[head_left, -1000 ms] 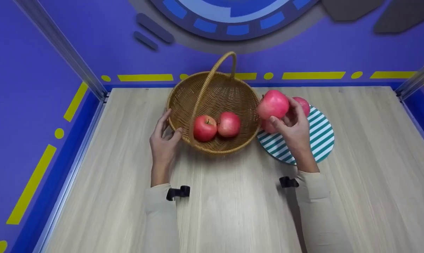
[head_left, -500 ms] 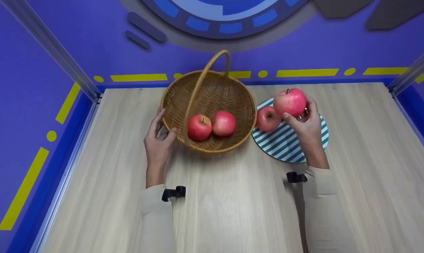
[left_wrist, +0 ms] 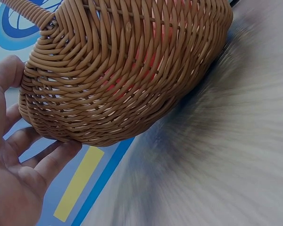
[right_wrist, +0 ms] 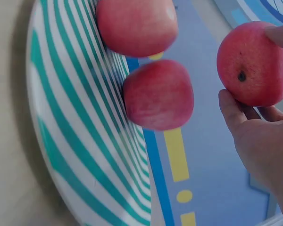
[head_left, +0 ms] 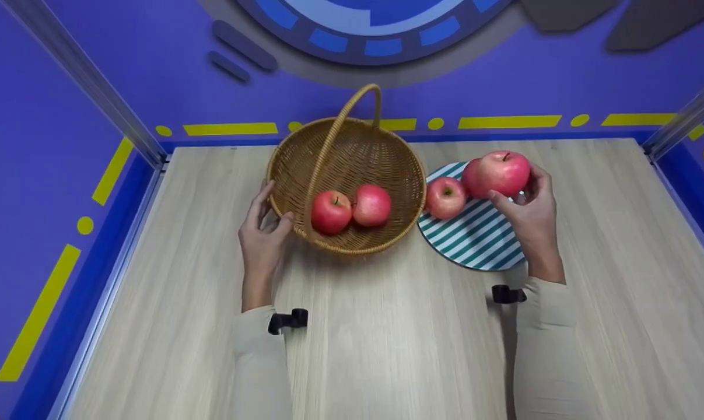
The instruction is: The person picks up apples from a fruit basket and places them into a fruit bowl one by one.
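A brown wicker basket (head_left: 352, 245) with an arched handle stands on the table, two red apples (head_left: 331, 212) lying in it. My left hand (head_left: 262, 236) holds the basket's left front side, thumb and fingers spread along its outer wall; the left wrist view shows this hand (left_wrist: 23, 165) against the weave. To the right, my right hand (head_left: 532, 219) grips an apple (head_left: 505, 174) raised above the striped plate (head_left: 480, 245). From the right wrist, this held apple (right_wrist: 252, 66) sits between thumb and fingers, apart from two apples (right_wrist: 158, 94) resting on the plate.
Green and white stripes cover the round plate, which sits close to the basket's right side. Blue-purple panels (head_left: 491, 87) with yellow marks rise behind and at the sides of the pale wooden table (head_left: 386, 338).
My right hand has carried its apple rightward, from beside the basket's rim to above the plate's right part. The left hand stays at the basket; the head view has shifted slightly.
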Available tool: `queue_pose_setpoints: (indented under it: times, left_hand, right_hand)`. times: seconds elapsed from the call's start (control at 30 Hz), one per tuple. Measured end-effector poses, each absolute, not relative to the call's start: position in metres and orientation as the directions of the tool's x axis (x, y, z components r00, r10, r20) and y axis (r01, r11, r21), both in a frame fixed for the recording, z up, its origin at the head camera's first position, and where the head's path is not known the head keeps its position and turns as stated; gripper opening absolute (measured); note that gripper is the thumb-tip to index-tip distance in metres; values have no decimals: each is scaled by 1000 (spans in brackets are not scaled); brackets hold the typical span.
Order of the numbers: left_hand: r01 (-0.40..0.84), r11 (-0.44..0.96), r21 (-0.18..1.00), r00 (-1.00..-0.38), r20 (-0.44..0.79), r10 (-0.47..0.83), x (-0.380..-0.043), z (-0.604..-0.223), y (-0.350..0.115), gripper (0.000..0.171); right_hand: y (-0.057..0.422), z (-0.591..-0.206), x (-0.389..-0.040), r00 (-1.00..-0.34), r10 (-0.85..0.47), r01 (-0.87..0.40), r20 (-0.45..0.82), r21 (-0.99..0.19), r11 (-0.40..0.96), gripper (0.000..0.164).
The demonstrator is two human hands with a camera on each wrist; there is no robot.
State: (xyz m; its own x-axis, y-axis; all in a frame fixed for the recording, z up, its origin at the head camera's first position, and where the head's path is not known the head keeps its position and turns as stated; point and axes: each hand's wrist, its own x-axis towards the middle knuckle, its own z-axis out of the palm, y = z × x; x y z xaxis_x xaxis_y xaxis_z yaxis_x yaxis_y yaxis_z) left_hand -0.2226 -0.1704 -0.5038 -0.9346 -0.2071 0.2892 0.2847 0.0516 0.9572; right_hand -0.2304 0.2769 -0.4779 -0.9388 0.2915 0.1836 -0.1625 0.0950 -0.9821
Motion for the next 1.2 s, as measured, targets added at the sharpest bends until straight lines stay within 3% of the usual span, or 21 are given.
queue_pose_setpoints:
  times: [0.13,0.37,0.7,1.2]
  left_hand:
    - [288,49,956,-934,292,-206,-223,-504,-170,64]
    - [283,52,958,-934,288,-212,-222,-506,-171,64]
    - [284,47,958,-935,288,-207,-220,-506,-172,63]
    - [299,37,953,-932,300,-201,-222,-504,-171,62]
  right_hand:
    - [286,-480,-230,-937,303,-158,173,-985,74,87]
    - [297,-485,-227,-931,313,-119,186,-968,220,94]
    - [310,-491,-227,-924,365,10,112,-948,317,97]
    - [322,-501,-228,-911,413,174,-20,-925,338,98]
